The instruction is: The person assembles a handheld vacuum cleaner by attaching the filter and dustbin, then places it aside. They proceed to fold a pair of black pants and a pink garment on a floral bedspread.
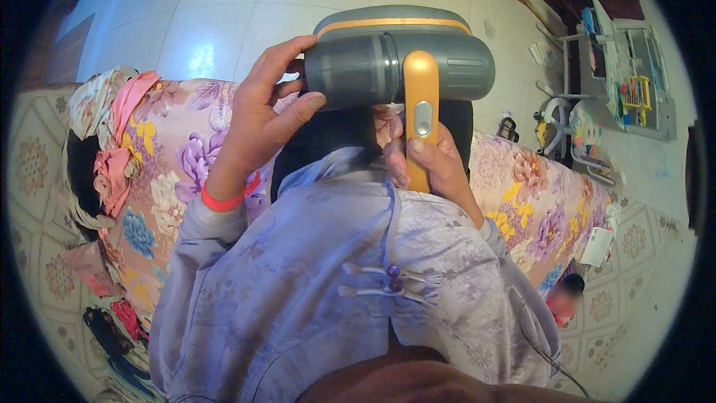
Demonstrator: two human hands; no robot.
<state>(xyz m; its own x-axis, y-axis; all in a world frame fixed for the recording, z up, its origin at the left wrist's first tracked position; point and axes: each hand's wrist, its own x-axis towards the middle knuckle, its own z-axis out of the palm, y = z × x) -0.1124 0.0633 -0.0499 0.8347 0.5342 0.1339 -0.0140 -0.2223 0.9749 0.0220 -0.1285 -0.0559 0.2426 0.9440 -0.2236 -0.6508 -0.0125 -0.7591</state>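
A grey handheld vacuum cleaner (pixel 470 67) with a dark see-through dust cup (pixel 352 70) lies sideways above my lap. My left hand (pixel 274 95), a red band at its wrist, spans the left end of the cup, thumb below and fingers above and behind. The gold handle (pixel 422 117) points down towards my body, and my right hand (pixel 430 159) is closed around its lower part, the thumb on its front below an oval silver button. Some of the right fingers are in shade behind the handle.
A flowered bedspread (pixel 162 162) stretches on both sides of me. Heaped clothes (pixel 114 179) lie at the left. Tiled floor (pixel 235 28) lies beyond. At the right are a small desk (pixel 649 78) and a chair (pixel 559 129). A person's blurred head (pixel 568 294) shows at the lower right.
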